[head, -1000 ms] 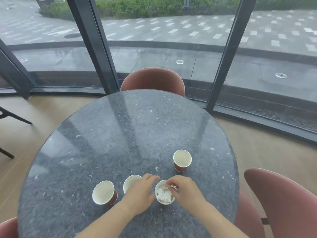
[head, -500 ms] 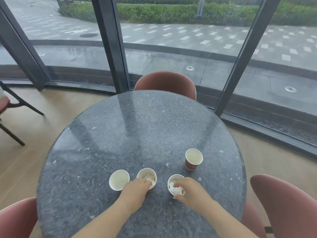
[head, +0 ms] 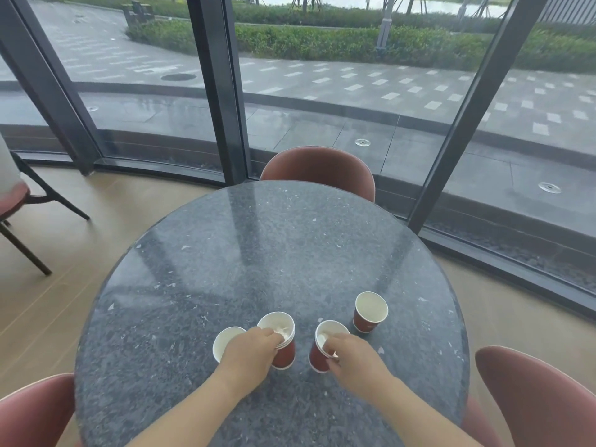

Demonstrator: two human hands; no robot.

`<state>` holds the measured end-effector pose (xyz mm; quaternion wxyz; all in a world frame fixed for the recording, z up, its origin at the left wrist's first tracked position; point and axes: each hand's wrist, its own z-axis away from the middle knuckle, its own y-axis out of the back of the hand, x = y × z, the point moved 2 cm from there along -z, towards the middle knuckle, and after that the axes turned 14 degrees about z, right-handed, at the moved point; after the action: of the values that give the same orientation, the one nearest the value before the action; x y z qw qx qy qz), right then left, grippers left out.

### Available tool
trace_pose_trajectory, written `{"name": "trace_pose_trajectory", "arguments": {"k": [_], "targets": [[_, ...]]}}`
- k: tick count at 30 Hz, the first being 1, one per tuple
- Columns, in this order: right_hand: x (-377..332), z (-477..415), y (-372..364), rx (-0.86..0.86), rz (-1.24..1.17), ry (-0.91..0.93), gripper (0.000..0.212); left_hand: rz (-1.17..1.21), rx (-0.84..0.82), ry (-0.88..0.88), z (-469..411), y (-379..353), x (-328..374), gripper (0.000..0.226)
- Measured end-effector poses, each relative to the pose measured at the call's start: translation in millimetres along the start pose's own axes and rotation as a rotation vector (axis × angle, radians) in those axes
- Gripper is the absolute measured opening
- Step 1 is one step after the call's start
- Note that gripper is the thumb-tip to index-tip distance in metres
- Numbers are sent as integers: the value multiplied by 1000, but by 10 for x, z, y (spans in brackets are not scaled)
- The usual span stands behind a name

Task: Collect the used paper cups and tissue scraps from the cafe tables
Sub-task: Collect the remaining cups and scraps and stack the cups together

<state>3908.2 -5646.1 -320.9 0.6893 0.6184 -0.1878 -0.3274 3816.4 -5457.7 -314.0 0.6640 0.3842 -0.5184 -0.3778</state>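
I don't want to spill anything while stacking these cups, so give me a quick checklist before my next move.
1. Right hand grip on right tissue cup: ok, fingers pinch its rim.
2. Left hand grip on left tissue cup: ok, fingers curl over its rim.
3. Tissue inside both held cups: ok, white wads show.
4. Far cup standing, untouched: ok.
5. Leftmost cup empty: cannot tell, hand covers part.
6. Loose scraps on table: cannot tell, flecked stone.
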Motion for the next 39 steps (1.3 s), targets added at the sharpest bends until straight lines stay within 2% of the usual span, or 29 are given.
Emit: {"name": "trace_pose_trajectory", "arguments": {"k": [7,10,18,25,30,34,39], "targets": [[-375,-245,382,253,-71,118,11,213,338,-37,262,533,-216,22],[-502,-314,444,289,-104,143,12,214,384,-3,410,664,-380,22],[-655,-342,337,221,-64,146,15,146,242,90,602,518,-576,19],[-495,-212,293,179,-61,79,15,72,16,169,366,205,-576,18],[-98,-123,452,272,-95,-84,5,89,-64,186,219,-22,-503,10],[304,-118,627,396,-132,-261,12,67,-80,136,65,-65,-376,10],[601,-127,657,412,-115,-337,14,76,-111,91,-212,-79,-147,12]]}}
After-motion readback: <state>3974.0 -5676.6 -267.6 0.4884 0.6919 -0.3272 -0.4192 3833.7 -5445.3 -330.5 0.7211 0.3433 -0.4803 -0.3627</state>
